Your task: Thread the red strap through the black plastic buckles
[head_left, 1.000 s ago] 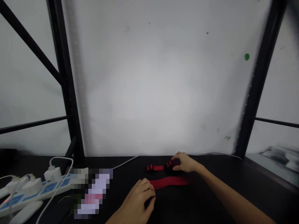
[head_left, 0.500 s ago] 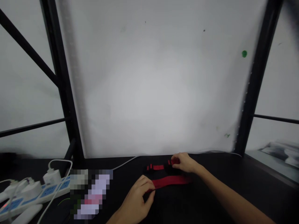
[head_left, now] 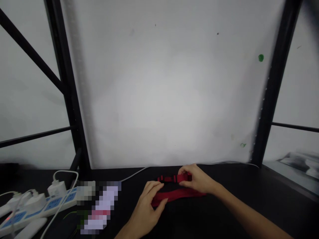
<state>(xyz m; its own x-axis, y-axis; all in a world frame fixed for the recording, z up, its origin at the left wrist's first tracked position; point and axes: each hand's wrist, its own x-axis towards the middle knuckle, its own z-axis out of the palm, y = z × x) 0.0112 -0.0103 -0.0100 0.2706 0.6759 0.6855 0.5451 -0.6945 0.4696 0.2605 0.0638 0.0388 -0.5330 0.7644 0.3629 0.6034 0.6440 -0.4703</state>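
Head view takes in a black table [head_left: 249, 199] set against a white backdrop [head_left: 169, 93] framed by black posts [head_left: 67, 86]. Off at the left edge lies a white power strip [head_left: 37, 207] with plugs and cables. Near the middle of the table, toward its back edge, sits a red strap [head_left: 179, 194], a flat band with black fittings on its far run.

Its long axis lies left to right across the table, tilted slightly so the left end sits nearer the person; it seems doubled into two parallel runs.

The right hand [head_left: 196, 181] has its fingers curled and closed on the far run, by a black fitting. The left hand [head_left: 149, 205] lies with fingers extended and loosely together, pressing down the near left end of the band rather than pinching it.

To my eye the step in hand is straightening or adjusting the strap. Any next move would call for steady hold-down at the left end while the right works the fitting along the band's length.
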